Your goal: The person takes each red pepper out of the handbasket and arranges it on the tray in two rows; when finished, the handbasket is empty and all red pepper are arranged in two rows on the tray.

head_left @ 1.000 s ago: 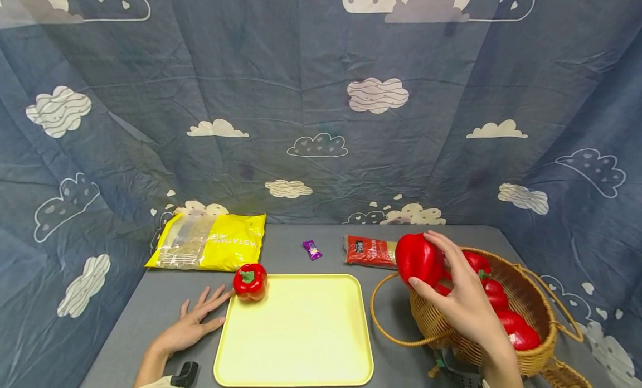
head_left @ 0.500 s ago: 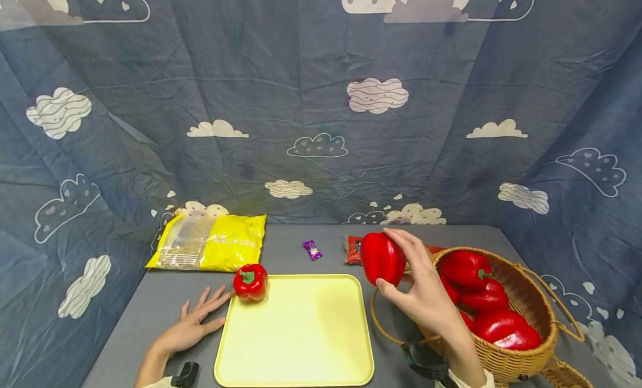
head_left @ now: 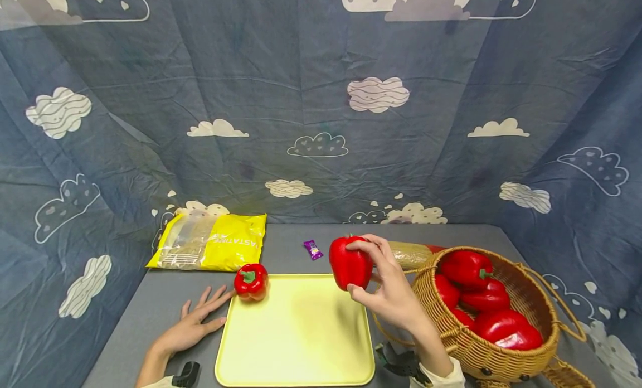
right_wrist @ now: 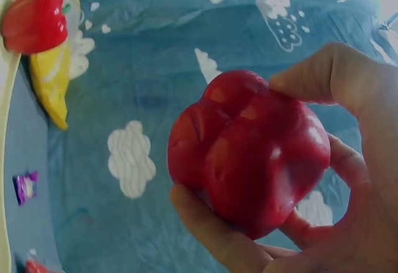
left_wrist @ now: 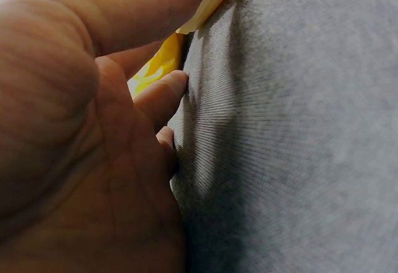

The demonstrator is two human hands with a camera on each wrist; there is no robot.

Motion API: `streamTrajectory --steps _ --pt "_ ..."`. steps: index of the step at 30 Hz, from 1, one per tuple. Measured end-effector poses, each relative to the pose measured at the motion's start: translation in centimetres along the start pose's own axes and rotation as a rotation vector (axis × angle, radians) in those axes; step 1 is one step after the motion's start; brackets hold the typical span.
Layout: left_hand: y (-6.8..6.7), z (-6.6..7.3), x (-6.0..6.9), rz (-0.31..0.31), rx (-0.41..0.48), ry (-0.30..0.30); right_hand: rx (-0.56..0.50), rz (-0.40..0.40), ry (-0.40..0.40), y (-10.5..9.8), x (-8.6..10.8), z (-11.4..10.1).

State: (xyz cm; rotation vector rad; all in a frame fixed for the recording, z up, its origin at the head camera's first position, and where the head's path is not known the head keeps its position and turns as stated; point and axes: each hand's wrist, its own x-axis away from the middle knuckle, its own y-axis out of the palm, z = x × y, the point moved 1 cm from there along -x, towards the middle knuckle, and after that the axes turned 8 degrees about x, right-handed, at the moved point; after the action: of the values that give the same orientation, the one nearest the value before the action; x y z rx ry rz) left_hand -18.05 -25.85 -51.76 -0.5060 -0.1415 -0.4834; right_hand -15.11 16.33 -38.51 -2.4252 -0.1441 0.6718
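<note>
On the gray counter [head_left: 286, 254], a basket [head_left: 489, 359] of red peppers [head_left: 506, 328] stands at three o'clock from a yellow tray [head_left: 291, 343]. At nine o'clock, the left hand [head_left: 189, 324] has spread fingers, thumb touching the tray. At one o'clock, the right hand [head_left: 393, 296] pinches a lifted pepper [head_left: 348, 268] between its fingers.

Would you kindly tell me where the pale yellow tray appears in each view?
Head: the tray lies at bottom centre.
Left wrist: only an edge of it, top centre.
Right wrist: a strip of it along the left border.
Shared landmark: the yellow bag, visible in all three.
</note>
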Motion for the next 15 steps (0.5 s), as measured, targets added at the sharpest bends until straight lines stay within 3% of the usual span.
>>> streamTrajectory --steps 15 --pt "0.0 0.1 0.0 -0.001 0.010 -0.008 -0.098 -0.028 -0.004 4.2 -1.2 -1.0"
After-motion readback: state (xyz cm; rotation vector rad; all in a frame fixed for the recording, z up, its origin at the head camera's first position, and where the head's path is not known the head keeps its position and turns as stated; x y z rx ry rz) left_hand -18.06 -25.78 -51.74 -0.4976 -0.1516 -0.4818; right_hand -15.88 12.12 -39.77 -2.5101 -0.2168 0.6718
